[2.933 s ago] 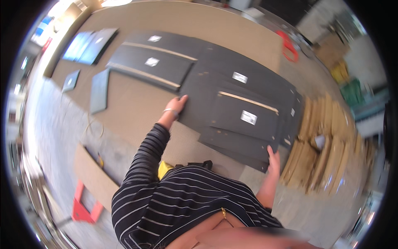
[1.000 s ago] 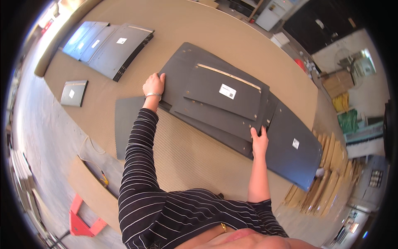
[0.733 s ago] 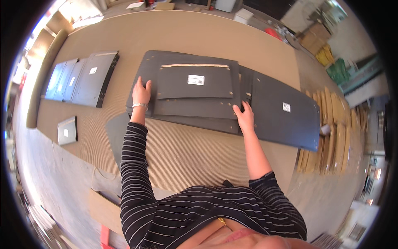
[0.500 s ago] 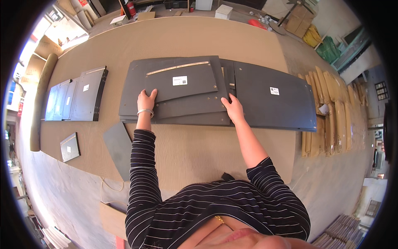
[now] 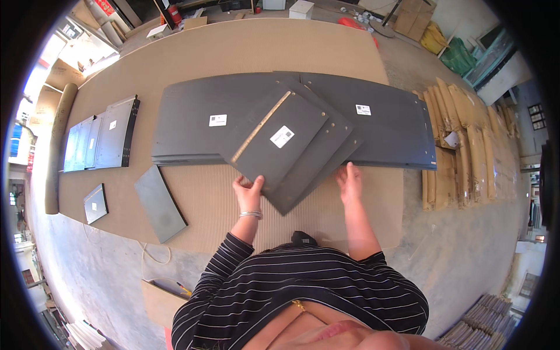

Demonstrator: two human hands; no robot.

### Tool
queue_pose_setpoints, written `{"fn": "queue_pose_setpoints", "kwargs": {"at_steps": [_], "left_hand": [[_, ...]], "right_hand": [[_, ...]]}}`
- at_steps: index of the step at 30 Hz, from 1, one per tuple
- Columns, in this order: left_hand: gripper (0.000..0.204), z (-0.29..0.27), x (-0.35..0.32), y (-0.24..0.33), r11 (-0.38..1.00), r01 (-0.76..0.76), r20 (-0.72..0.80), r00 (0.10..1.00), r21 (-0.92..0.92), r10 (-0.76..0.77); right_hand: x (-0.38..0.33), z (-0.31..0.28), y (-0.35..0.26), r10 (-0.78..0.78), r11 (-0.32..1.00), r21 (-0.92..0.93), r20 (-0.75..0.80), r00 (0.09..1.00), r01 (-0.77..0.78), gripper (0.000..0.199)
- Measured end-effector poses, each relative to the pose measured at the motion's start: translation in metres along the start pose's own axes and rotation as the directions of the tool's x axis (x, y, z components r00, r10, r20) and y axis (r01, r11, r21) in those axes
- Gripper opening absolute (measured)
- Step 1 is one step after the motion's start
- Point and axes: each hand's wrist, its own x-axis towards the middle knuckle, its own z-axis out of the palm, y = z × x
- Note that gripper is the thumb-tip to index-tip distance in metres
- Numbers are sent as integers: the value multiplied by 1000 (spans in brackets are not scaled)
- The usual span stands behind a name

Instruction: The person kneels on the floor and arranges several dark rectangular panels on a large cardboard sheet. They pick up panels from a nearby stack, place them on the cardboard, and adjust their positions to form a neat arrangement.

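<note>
Dark grey, matte rectangular panels lie fanned on a ribbed brown cardboard sheet (image 5: pixel 326 52); the topmost panel (image 5: pixel 280 143), turned askew, bears a white label and a pale wooden strip along one long edge. Left hand (image 5: pixel 248 194), a metal bangle at its wrist, pinches this panel's near corner, thumb on top. Right hand (image 5: pixel 349 182) lies with fingers together against the near edge of the askew panels just beneath, beside a long grey panel (image 5: pixel 385 125); a smaller grey board (image 5: pixel 158 203) lies apart at left.

Two hands (image 5: pixel 249 194), several stacked dark panels (image 5: pixel 280 143), two small loose panels (image 5: pixel 158 203)
</note>
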Motion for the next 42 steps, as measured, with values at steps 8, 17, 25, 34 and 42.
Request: {"fn": "queue_pose_setpoints", "kwargs": {"at_steps": [8, 17, 25, 34, 42], "left_hand": [[67, 75, -58, -23, 931, 235, 244, 955, -280, -167], [82, 117, -9, -3, 883, -164, 463, 884, 440, -66], [83, 131, -24, 10, 709, -241, 421, 903, 662, -85], [50, 46, -68, 6, 995, -79, 398, 916, 61, 48], [50, -89, -145, 3, 982, -113, 172, 975, -150, 139]], "right_hand": [[15, -45, -19, -15, 999, -47, 11, 1000, 16, 52], [66, -109, -82, 37, 974, -225, 143, 989, -4, 62], [89, -126, -95, 46, 937, -349, 73, 996, -18, 56], [108, -133, -119, -17, 890, -441, 220, 975, 115, 46], [137, -68, -133, -91, 852, -479, 258, 962, 209, 50]]}}
